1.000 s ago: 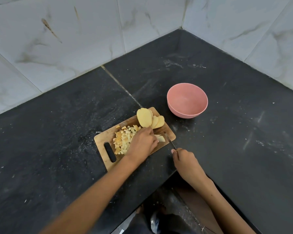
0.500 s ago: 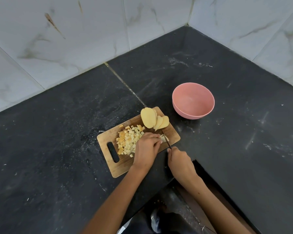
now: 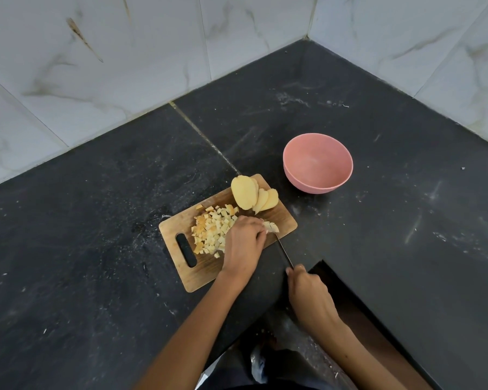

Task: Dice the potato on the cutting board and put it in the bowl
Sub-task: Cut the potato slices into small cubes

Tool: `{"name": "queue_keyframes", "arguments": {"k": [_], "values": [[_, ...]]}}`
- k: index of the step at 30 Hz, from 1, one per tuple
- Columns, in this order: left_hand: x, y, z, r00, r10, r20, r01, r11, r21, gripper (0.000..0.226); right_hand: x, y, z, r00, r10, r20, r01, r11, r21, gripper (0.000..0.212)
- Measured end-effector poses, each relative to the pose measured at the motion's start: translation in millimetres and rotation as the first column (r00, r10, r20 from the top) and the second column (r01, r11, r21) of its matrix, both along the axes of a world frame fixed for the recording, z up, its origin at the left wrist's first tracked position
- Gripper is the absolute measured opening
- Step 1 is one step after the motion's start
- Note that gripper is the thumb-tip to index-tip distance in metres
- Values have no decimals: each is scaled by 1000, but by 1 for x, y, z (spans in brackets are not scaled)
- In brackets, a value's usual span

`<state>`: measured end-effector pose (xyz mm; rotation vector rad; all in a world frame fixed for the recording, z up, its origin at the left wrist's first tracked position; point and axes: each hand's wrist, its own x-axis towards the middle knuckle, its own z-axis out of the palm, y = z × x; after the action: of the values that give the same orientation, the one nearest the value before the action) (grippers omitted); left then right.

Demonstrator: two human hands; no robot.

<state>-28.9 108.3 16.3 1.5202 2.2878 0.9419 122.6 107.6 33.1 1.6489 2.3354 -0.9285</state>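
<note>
Head view. A rectangular wooden cutting board (image 3: 282, 218), grain visible and a slotted handle at its near-left end, lies on a dark, speckled stone counter (image 3: 96, 249) with pale dusty smears. The left hand (image 3: 244, 243) rests on the board, fingers curled down over a small pale potato piece (image 3: 271, 227), which shows only past the fingertips; the exact grip is probably a pinch, though the hand hides it. Just left of this hand lies a loose heap of small potato cubes (image 3: 210, 233), cream to orange-tinged. Beyond the hand's fingertips, at the board's far corner, smooth oval potato slices (image 3: 251, 197) lean overlapping one another. The right hand (image 3: 307, 294), nearer the person and off the board, is closed round the handle of a thin-bladed knife (image 3: 283, 250), whose tip reaches the held piece. Beyond and right of both hands stands a round, matte pink bowl (image 3: 318, 161), apart from the board, its interior bare. Veined white marble-look tiles (image 3: 124, 66) wall the corner behind.
</note>
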Motion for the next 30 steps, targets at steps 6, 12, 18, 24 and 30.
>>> {"name": "queue_keyframes", "arguments": {"k": [6, 12, 18, 24, 30], "values": [[0, -10, 0, 998, 62, 21, -62, 998, -18, 17, -21, 22, 7, 996, -18, -90, 17, 1000, -17, 32], [-1, -4, 7, 994, 82, 74, -80, 996, -34, 10, -44, 26, 3, 1000, -15, -24, 14, 999, -33, 34], [-1, -3, 6, 995, 84, 54, -82, 995, -50, 10, -26, 6, -3, 997, 0, 71, 1, 1000, -19, 33], [0, -7, 4, 998, 50, 24, -48, 998, -44, 14, -1, -5, 4, 1000, 9, -25, -10, 999, -31, 29], [-1, -24, -1, 996, 90, -11, -90, 996, -24, 12, -21, 8, 7, 995, 10, -99, -8, 1000, 20, 34]]}}
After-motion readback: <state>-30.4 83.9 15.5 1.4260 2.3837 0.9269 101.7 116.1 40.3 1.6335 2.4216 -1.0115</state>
